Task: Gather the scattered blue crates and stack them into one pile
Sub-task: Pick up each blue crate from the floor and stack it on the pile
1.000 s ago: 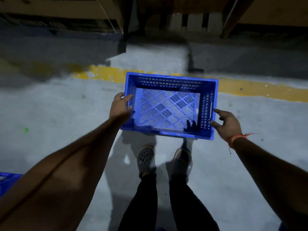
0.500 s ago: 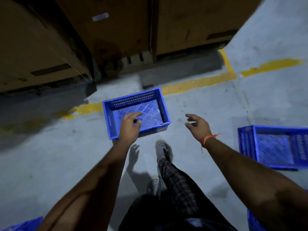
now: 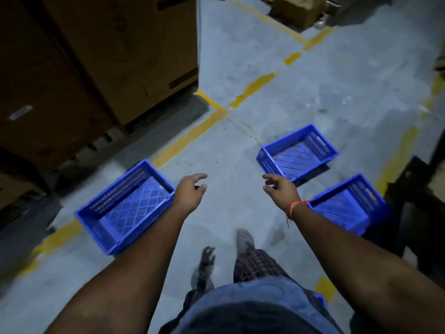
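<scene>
Three empty blue crates rest on the grey floor. The left crate (image 3: pixel 125 206) lies beside a yellow line. A second crate (image 3: pixel 297 153) stands further off to the right, and a third crate (image 3: pixel 346 206) sits nearer at the right, partly behind my right wrist. My left hand (image 3: pixel 190 192) hovers over the floor just right of the left crate, fingers apart, holding nothing. Between the left crate and the two right ones, my right hand (image 3: pixel 279 189) is likewise empty and spread, with an orange thread at the wrist.
Tall brown cardboard boxes (image 3: pixel 101 68) on a pallet fill the left and back left. Yellow floor lines (image 3: pixel 192 133) cross the floor. A dark object (image 3: pixel 419 213) stands at the right edge. My feet (image 3: pixel 244 239) are below the hands. More boxes (image 3: pixel 296 8) sit far back.
I have let go of the crate I held; it now rests on the floor at the left. My view has swung right, bringing two more crates into sight. Both hands are empty.
</scene>
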`<state>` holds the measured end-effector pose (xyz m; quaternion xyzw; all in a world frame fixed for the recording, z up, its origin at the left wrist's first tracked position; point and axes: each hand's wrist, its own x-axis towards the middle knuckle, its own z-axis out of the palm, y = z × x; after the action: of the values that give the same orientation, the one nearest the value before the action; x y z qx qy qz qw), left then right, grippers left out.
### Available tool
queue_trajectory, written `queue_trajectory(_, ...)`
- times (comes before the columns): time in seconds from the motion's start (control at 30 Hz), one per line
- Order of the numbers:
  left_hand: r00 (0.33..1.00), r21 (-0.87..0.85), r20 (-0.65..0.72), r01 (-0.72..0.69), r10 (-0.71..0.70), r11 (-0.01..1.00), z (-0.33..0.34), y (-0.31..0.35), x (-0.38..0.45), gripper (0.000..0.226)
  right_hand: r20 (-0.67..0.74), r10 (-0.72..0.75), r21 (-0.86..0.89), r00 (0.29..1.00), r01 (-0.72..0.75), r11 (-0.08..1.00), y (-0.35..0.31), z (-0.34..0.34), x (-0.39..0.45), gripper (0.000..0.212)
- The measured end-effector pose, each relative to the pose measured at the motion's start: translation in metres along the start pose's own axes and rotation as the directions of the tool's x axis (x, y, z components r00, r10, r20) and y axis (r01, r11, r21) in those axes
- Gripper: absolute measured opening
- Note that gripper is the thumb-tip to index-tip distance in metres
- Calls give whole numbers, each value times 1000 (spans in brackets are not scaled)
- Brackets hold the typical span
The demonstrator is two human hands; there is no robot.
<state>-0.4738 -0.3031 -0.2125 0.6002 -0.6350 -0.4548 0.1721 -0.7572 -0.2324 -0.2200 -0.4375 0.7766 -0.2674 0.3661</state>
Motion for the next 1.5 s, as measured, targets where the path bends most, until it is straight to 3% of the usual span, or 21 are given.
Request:
queue_trajectory(0.2,988,-12,132,-75,76,997,81,83,15,33,-62,30,79,998,-25,997,57,-77,-4,35)
queue_trajectory(0.57,979,-142,202,65,-36,988,256,182,67,32,-21,35,31,999,-34,999,161,-205,71,34)
queue_trajectory(0.83,972,-188,173,189,-157,964,302,198,134,31,47,102,70,994,-105,992,179,-236,150,33)
queue_trajectory(1.03,962,-183,227,195,-152,964,325,206,227,31,81,156,43,984,-160,986,180,-240,239,31)
queue_trajectory(1.23,959,-131,196,233,-205,964,346,207,323,32,106,180,0,978,-181,983,193,-249,325,28)
queue_trajectory(1.5,953,-122,129,289,-273,950,421,158,408,48,147,203,-85,968,-193,978,267,-231,447,25)
